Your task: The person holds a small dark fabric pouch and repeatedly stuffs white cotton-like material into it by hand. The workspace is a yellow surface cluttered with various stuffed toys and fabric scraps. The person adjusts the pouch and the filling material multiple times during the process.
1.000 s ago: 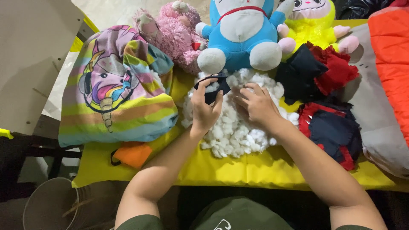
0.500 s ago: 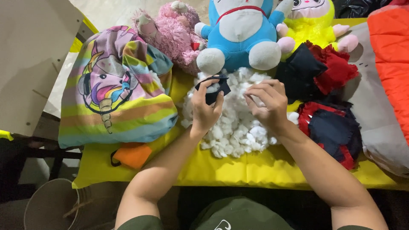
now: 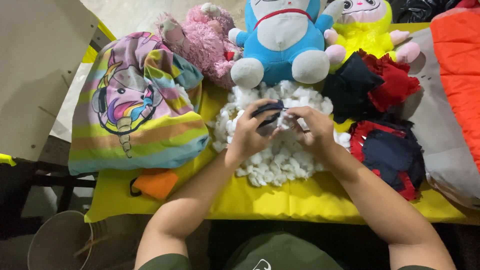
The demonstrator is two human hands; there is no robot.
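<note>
So you've got both hands in the middle of the frame, right over the heap of white fluffy stuffing (image 3: 280, 150). Your left hand (image 3: 248, 134) is pinched shut around a small dark navy fabric piece (image 3: 268, 111), holding it up just above the heap. Your right hand (image 3: 311, 131) has its fingers curled in close against that same piece; whether there's a tuft of fluff in them I can't tell. My read: the piece looks mostly flat, so the filling is barely begun, and nearly the whole heap is left.

Count of what's around:
- three plush toys along the top: a pink fuzzy one (image 3: 200, 40), a blue-and-white one (image 3: 282, 42), a yellow one (image 3: 367, 32)
- one rainbow-striped unicorn cushion (image 3: 135, 110) at left
- one small orange fabric piece (image 3: 156, 182) below it
- two red-and-navy fabric shapes at right, upper (image 3: 372, 82) and lower (image 3: 390, 155)

All on the yellow table cover (image 3: 300, 200).
</note>
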